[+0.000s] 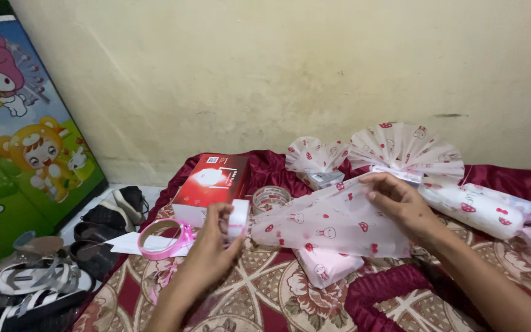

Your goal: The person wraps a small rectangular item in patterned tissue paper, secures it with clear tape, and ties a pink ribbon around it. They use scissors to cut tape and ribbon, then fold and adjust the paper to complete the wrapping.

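On the bed (265, 295), near its middle, lies the patterned wrapping sheet (330, 224). The right hand (404, 206) pinches its top edge. The left hand (213, 249) grips a white tape roll (238, 218). The thin sheet could tear or slip if pulled hard.

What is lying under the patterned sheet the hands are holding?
Below the patterned sheet a small wrapped parcel sticks out on the floral cloth. The sheet covers the parcel's upper part. The left hand and right hand hold the sheet's ends.

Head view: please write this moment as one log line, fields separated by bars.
left hand: holds white tape roll | right hand: pinches patterned wrapping sheet | nearby: pink ribbon spool, red box
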